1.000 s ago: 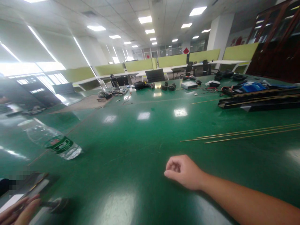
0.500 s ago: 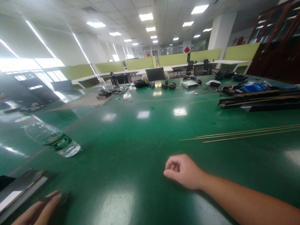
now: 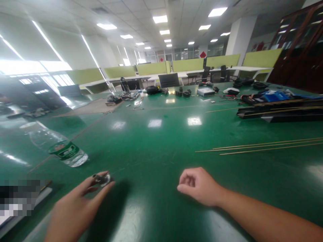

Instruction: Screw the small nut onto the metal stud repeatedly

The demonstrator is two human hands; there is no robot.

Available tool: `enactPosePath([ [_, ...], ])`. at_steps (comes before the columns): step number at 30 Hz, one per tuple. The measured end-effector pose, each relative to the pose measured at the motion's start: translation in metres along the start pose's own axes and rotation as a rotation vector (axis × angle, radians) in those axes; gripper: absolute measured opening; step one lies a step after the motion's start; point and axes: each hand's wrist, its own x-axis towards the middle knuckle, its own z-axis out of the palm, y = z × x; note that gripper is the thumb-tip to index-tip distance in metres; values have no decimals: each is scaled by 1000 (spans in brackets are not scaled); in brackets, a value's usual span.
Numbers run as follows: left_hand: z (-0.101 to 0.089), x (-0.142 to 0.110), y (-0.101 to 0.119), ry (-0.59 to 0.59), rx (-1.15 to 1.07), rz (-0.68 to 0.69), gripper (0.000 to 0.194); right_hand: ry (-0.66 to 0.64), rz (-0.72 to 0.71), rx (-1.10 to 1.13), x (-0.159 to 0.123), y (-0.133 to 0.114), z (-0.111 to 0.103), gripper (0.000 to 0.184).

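My left hand (image 3: pixel 79 205) is raised a little over the green table (image 3: pixel 151 151), at the lower left. Its thumb and fingers pinch a small silver metal part with a dark round stub (image 3: pixel 103 179); its exact kind is not clear. My right hand (image 3: pixel 198 186) rests on the tabletop right of the middle. Those fingers are curled in loosely, with nothing visible in them. Beyond the right hand lie several thin brass-coloured rods (image 3: pixel 254 147). A clear plastic bottle with a green label (image 3: pixel 66 150) stands beyond my left hand.
At the left edge is a dark flat object, partly pixelated, with a pale edge (image 3: pixel 42 200). Black channel-like pieces (image 3: pixel 287 112) with more rods lie at the right. Small electronics, a white box (image 3: pixel 205 91) and a blue bundle (image 3: pixel 276 95) line the far side.
My left hand has come up and to the right from the lower left corner, bringing the small metal part into sight. My right hand has stayed in place, and the view has shifted slightly.
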Motion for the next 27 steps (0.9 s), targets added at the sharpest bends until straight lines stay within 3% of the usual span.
enactPosePath([
  [3,23,11,50,-86,-137,172,38,-8,8,25,0,1,0,13],
  [6,43,18,103,-183,-253,353,27,8,25,82,0,3,1,17],
  [10,67,16,143,-307,-322,503,17,73,29,161,1,5,0,37],
  [16,87,1,138,-317,-504,465,26,59,24,147,1,4,0,46],
  [21,90,0,130,-397,-583,409,22,36,19,105,0,3,2,46],
  [27,94,4,128,-466,-652,446,27,39,16,156,-1,4,2,40],
])
